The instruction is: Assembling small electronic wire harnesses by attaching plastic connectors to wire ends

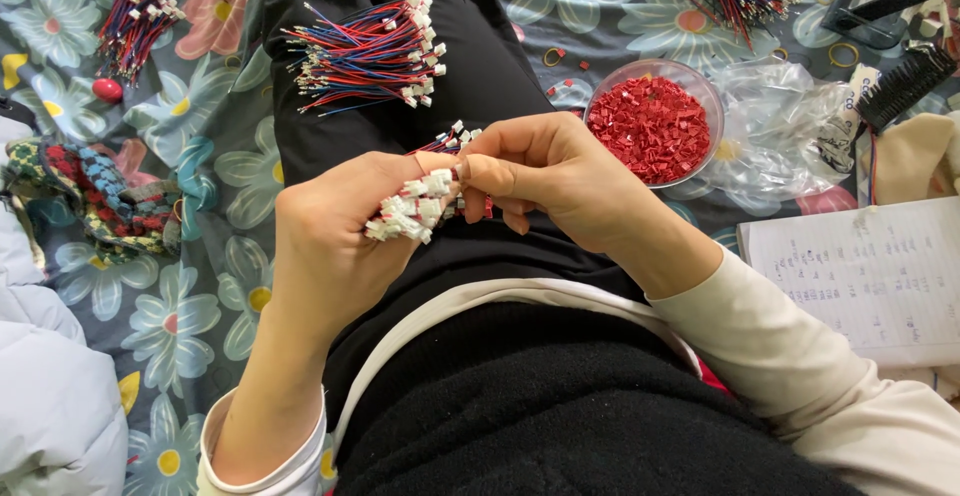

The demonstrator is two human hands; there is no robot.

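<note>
Head view looks down at a person's lap, dressed in black, over a flower-printed cloth [200, 186]. Both hands meet above the lap. Left hand [335, 246] is curled tight around a bundle of thin wires, whose small white plastic plugs [412, 208] bristle out between thumb and fingers. Right hand [550, 171] is bent at the wrist, its thumb and forefinger pinched on one of the plugs at the bundle's top. On the thigh beyond lies a loose fan of red, blue and black wires [370, 56] with white plug ends. Toward the cloth's far right stands a round clear bowl [652, 126] heaped with tiny red plastic housings, with crinkled clear plastic bags [780, 131] just beside it. Two more wire bundles lie at the far corners.
</note>
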